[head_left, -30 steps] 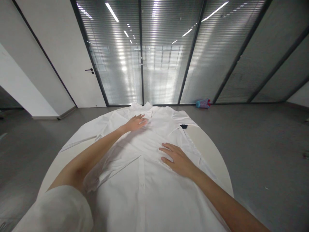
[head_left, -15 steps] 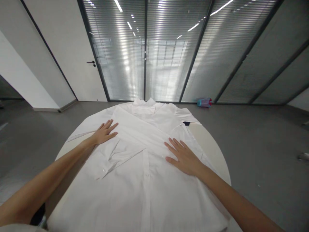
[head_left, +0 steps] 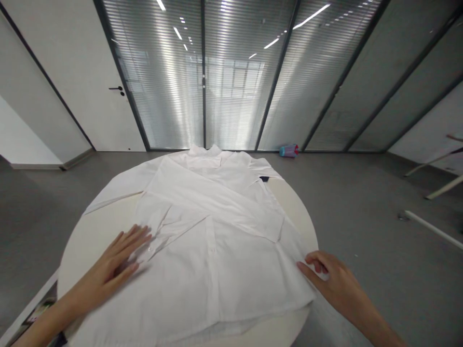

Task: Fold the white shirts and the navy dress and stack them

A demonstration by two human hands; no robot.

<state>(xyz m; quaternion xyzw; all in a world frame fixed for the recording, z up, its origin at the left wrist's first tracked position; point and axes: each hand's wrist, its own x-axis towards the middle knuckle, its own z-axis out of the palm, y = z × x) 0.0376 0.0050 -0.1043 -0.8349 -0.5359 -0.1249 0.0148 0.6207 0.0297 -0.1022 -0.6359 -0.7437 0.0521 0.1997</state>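
The left hand (head_left: 108, 270) lies flat, fingers spread, on the white shirt's (head_left: 217, 241) folded sleeve cuff at lower left. The right hand (head_left: 331, 282) pinches the shirt's side edge at lower right. The shirt covers the round table (head_left: 289, 202) mid-frame; both sleeves look folded in, the body not yet folded

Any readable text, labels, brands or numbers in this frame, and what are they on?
None can be read.
White shirt on the round table: no print or tag text visible.
Small dark patch near the shirt's far shoulder: too small to read.
Blue and pink thing on the floor by the glass wall: too small and blurred.
Left hand and right hand bear no markings.
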